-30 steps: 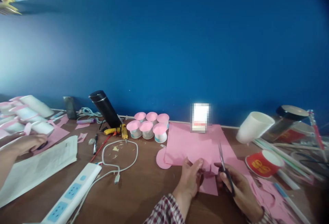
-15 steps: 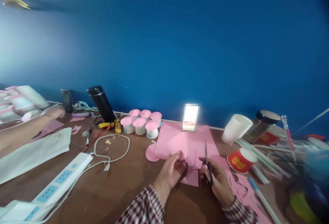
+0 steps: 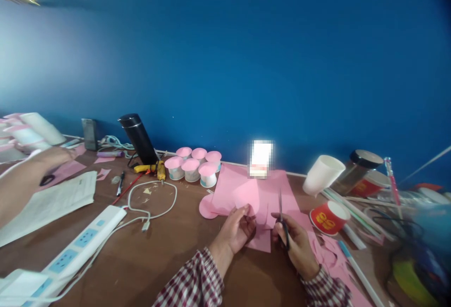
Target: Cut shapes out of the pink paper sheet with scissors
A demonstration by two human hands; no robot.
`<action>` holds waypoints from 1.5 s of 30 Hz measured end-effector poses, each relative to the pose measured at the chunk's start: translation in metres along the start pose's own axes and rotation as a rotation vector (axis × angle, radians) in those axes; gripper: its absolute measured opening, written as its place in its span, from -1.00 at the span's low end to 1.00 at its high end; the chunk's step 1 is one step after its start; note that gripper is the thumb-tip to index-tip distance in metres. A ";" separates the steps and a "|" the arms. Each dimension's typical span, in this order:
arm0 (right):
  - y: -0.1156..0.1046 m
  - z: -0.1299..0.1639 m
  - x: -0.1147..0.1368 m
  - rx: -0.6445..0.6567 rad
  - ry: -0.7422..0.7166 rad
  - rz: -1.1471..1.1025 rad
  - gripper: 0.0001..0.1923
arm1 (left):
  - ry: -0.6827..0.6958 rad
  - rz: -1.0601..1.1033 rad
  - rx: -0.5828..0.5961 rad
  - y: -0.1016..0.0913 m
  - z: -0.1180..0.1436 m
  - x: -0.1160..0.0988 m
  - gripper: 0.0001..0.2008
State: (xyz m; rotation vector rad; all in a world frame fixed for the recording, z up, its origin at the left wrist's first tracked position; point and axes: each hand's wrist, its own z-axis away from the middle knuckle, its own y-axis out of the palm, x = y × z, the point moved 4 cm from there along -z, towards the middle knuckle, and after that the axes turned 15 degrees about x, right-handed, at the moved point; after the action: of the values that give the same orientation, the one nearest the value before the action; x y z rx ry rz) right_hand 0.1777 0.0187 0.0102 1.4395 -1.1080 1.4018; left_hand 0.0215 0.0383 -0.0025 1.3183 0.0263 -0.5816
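Pink paper sheet sits low in the middle of the frame, held up off the brown wooden table by the left hand, whose fingers are curled and pinching its lower edge. The sheet looks roughly upright, face toward the camera, long axis running up and down as far as I can tell.

The right hand is closed around the dark handles of a pair of small black-handled scissors, blades pointing nearly straight up toward the blue wall, so their long axis is vertical in the frame. The blades sit just right of the held sheet; can't tell if they're parted.

What could go wrong, I'd say: the left fingertips are close to the blades, so a careless snip could nick them. A floppy sheet pinched at one spot could also buckle and the cut wander.

Around it: more pink paper lying flat underneath, pink-topped little cups to the upper left, a red paper cup to the right, and another person's hand at far left.
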 end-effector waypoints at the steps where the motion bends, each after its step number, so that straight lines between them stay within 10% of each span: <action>1: 0.000 0.000 -0.001 0.000 0.003 -0.007 -0.55 | -0.002 0.003 -0.006 -0.001 0.000 0.000 -0.87; 45: 0.011 0.000 -0.012 0.084 -0.041 0.092 -0.60 | -0.009 0.008 0.067 -0.007 0.003 0.006 -0.84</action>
State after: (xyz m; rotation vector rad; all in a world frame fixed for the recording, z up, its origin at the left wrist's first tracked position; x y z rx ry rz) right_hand 0.1676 0.0159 -0.0016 1.4991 -1.1659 1.5053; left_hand 0.0228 0.0324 -0.0102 1.3798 -0.0057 -0.5859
